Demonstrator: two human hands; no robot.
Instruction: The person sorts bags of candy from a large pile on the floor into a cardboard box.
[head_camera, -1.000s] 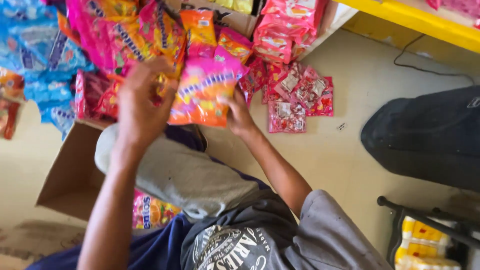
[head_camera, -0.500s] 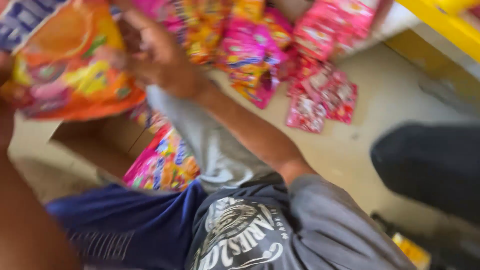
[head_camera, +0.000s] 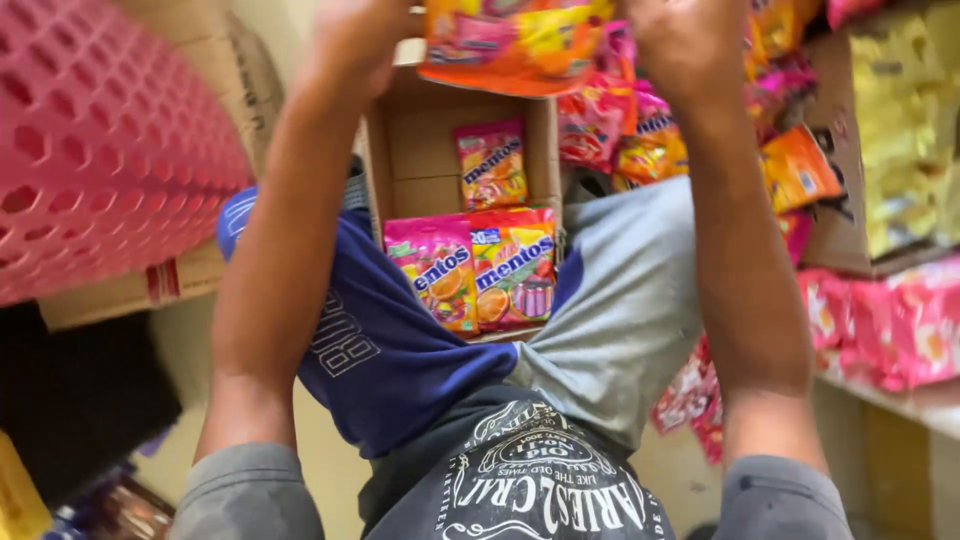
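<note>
At the top centre of the frame the fingers of both hands are closed on the edges of an orange candy bag (head_camera: 515, 45), the left hand (head_camera: 365, 35) at its left side and the right hand (head_camera: 680, 40) at its right, though both run past the top edge, so the grip is only partly seen. The bag hangs just above an open cardboard box (head_camera: 400, 150) lying between the person's knees. Three candy bags already lie inside: a small one (head_camera: 492, 165) toward the back and two bigger ones, a pink bag (head_camera: 435, 270) and an orange bag (head_camera: 515, 265), side by side at the front. So the box looks partly filled, with bare cardboard showing round the small bag. A loose heap of candy bags (head_camera: 640, 130) sits just right of the box, more pink packets (head_camera: 890, 320) lie at right, and a pink plastic crate (head_camera: 100, 140) fills the upper left.
</note>
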